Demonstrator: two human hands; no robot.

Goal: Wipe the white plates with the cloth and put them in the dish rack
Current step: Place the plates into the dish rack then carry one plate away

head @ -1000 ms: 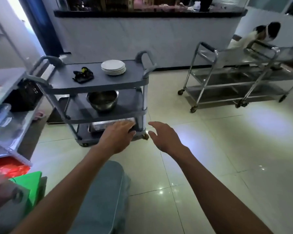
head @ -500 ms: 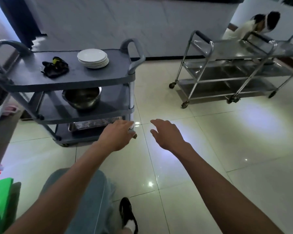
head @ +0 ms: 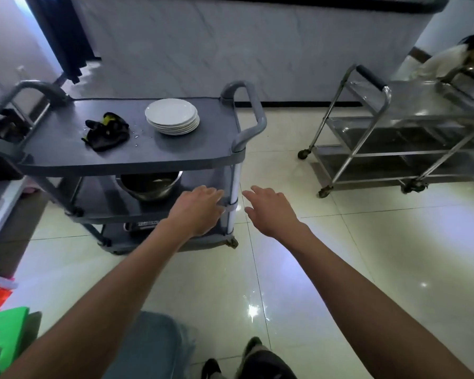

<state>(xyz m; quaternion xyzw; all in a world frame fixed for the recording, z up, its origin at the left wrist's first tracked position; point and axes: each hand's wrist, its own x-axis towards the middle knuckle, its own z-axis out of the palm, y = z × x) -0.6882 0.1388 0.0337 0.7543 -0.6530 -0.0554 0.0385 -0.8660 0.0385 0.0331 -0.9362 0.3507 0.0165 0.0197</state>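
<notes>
A stack of several white plates (head: 172, 116) sits on the top shelf of a grey plastic cart (head: 66, 157). A crumpled black and yellow cloth (head: 106, 134) lies on the same shelf, left of the plates. My left hand (head: 196, 212) and my right hand (head: 270, 212) are stretched forward with relaxed fingers, holding nothing, in front of the cart's right corner post and well below the top shelf. A perforated metal tray (head: 143, 224), partly hidden, lies on the cart's bottom shelf.
A metal bowl (head: 149, 186) stands on the cart's middle shelf. A steel trolley (head: 394, 138) stands at the right, with a person in white (head: 449, 61) bent over behind it. A white counter wall (head: 230, 45) runs behind. Green and red items (head: 3, 332) sit at bottom left.
The cart with the plates now looks closer and larger as I have stepped toward it. Both hands stay stretched forward and hold nothing.
</notes>
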